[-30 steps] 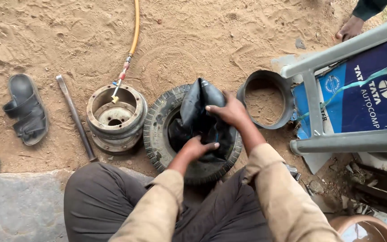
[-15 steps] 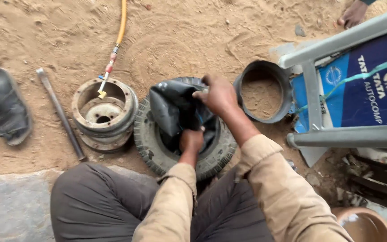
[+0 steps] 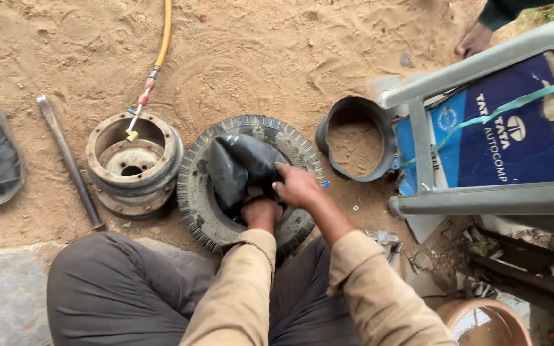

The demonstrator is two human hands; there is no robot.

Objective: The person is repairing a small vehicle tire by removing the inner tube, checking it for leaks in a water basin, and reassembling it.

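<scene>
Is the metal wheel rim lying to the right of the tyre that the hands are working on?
No, the metal wheel rim lies on the sand left of the tyre.

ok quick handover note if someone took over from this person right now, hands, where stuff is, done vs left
Left hand: low inside the tyre's opening, gripping the lower part of the black inner tube.
Right hand: on the tube's right side, pressing it toward the tyre.
Small tyre: flat on the sand in front of the knees. Metal rim lies apart to its left, with the yellow air hose tip resting on it; iron bar further left.
Done: rim is off the tyre, tube partly in.
Left: much of the tube bulges above the tyre; rim not fitted.
</scene>
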